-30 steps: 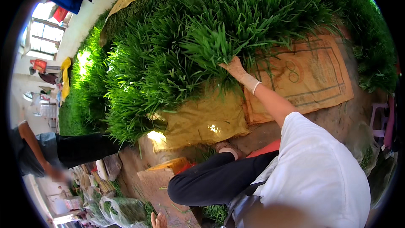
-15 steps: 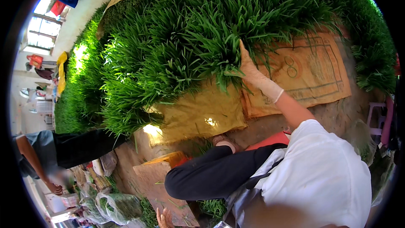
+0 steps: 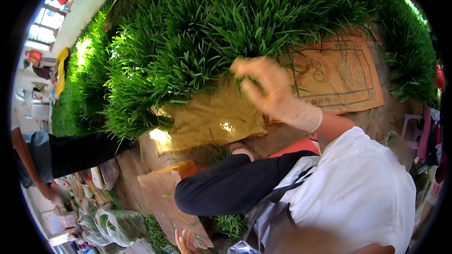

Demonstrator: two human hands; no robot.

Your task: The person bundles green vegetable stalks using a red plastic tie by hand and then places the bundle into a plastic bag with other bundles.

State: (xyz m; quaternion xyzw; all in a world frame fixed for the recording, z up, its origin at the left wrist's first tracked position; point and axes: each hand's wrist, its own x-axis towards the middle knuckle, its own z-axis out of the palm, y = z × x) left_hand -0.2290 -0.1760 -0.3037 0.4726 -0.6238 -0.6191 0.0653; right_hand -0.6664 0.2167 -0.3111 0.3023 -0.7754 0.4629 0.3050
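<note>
My right hand (image 3: pixel 270 89), in a thin pale glove, hangs over the yellow woven sack (image 3: pixel 212 117) at the front edge of a thick bank of long-leaved green plants (image 3: pixel 183 51). Its fingers are bent, with a gap between them and the thumb. Nothing shows in it, though motion blurs it a little. Only part of my left hand (image 3: pixel 185 241) shows at the bottom edge, fingers extended, beside a wooden board (image 3: pixel 165 195) with a few cut leaves on it. Beyond my right hand lies an orange printed sack (image 3: pixel 334 75), partly under the leaves.
Another person (image 3: pixel 37 160) in a grey top and dark trousers is at the left. Clear plastic bags (image 3: pixel 120 226) of greens lie at the lower left. My bent leg (image 3: pixel 216 183) is between board and sacks. A pale purple stool (image 3: pixel 412 129) stands at the right.
My right hand has drawn back from the leaves toward me, and its fingers have bent. My left hand stays by the board. The whole view has shifted slightly.
</note>
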